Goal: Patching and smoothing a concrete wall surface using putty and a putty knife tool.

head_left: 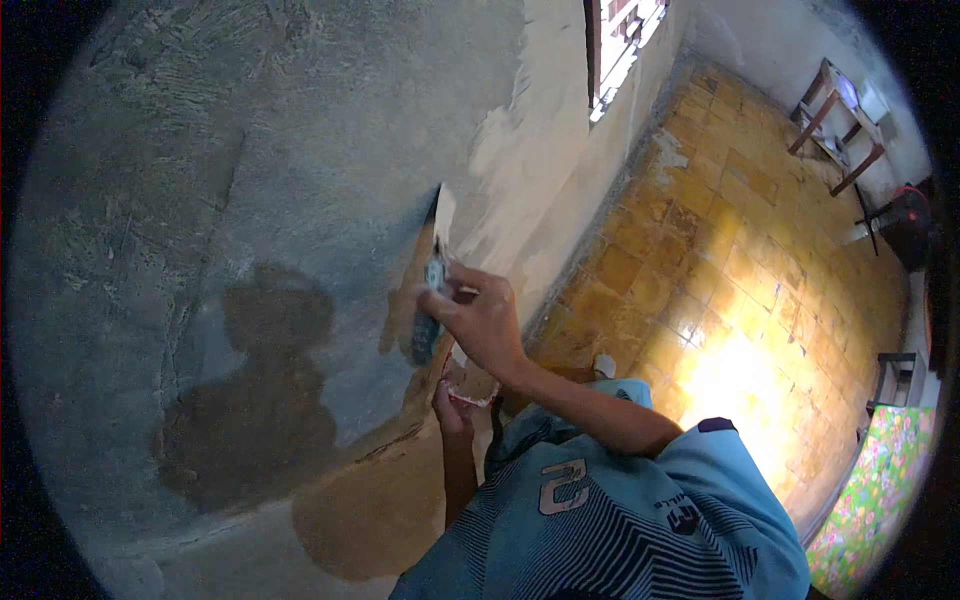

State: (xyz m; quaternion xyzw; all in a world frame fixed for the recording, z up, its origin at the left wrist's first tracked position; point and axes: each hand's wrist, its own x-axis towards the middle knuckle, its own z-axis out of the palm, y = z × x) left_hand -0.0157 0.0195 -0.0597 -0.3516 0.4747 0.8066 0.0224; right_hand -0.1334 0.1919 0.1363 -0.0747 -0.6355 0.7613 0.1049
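Putty knife held upright in the right hand at a half-coated wall

The putty knife (436,262) is in the right hand (486,314), in front of the grey wall (250,130), close to the edge of a cream coating (545,140). Its blade (446,213) is flat and pale, with a dark strip along the left side; its handle is light blue and patterned near the blade. Lower down, a dark bluish stretch may be more handle or shadow; which one is unclear.

The long axis runs nearly upright in the view, the blade pointing toward the top and leaning slightly right. The blade appears at the wall surface, though actual contact cannot be confirmed.

The right thumb and fingers are clamped on the handle, below the blade, with the hand mostly to the right of it. Lower down, the left hand (455,410) grips a red-edged holder (477,382) carrying whitish material along its rim; its exact shape is partly hidden. The holder sits below the knife, near the person's blue shirt (600,500).
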